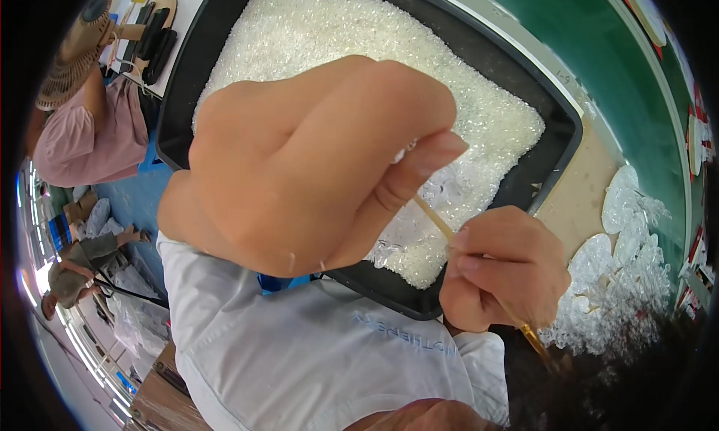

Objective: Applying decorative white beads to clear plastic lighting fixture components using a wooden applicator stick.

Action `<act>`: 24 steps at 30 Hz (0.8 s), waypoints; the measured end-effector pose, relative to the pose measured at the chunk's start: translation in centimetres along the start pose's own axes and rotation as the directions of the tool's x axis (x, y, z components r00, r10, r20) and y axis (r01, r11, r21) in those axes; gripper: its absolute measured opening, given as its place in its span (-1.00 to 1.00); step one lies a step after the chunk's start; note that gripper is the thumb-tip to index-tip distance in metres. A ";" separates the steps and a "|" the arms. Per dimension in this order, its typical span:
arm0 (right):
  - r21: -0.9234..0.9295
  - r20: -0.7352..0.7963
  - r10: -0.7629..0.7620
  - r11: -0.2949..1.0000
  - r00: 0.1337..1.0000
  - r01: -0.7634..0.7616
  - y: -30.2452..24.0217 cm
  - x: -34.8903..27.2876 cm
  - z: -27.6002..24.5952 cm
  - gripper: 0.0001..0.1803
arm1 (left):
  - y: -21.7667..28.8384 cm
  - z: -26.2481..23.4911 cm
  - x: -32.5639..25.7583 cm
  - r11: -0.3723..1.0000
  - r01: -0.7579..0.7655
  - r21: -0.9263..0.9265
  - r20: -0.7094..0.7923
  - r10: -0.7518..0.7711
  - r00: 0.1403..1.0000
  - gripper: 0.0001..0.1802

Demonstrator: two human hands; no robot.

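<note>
My left hand (314, 161) looms large in the middle over a black tray (558, 143) filled with fine clear granules (329, 26). Its fingers are closed, and a small clear piece (404, 151) shows between thumb and forefinger. Most of that piece is hidden. To the lower right, my right hand (509, 266) is closed round a thin paintbrush (432, 215). The thin pale handle points up toward my left hand, while the metal ferrule and bristles emerge below my right hand. Clear, shiny shapes (442, 191) show behind the left thumb, against the granules.
A pile of clear plastic pieces (610, 281) lies on the table right of the tray. Green surface (592, 41) borders the far right. At left are a fan (75, 56), a person in pink (97, 135) and, farther off, another person (75, 270).
</note>
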State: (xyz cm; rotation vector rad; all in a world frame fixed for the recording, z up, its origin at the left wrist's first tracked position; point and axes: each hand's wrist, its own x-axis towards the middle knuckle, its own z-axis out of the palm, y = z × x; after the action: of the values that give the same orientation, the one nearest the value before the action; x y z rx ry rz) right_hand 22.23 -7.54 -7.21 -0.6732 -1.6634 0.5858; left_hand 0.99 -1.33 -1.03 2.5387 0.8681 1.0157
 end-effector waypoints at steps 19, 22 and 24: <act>0.195 0.158 0.289 0.928 0.944 -0.317 -2.2 -0.9 -0.5 -0.83 | -0.5 -0.2 -0.2 0.987 0.158 0.020 0.096 -0.159 0.983 -0.92; 0.296 0.122 0.315 0.893 0.941 -0.338 -2.8 -1.4 0.0 -0.84 | 0.3 0.2 0.3 0.962 0.274 0.009 0.153 -0.273 0.950 -0.93; 0.242 0.042 0.328 0.913 0.944 -0.329 -3.0 -1.6 -0.2 -0.86 | 0.4 0.1 0.3 0.970 0.244 0.021 0.180 -0.244 0.953 -0.94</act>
State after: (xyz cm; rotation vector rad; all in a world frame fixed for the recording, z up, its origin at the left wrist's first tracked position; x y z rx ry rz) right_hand 22.27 -10.79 -6.22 -0.7744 -1.4535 1.0171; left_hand 1.44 -1.47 -0.72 2.4001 1.0916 0.6977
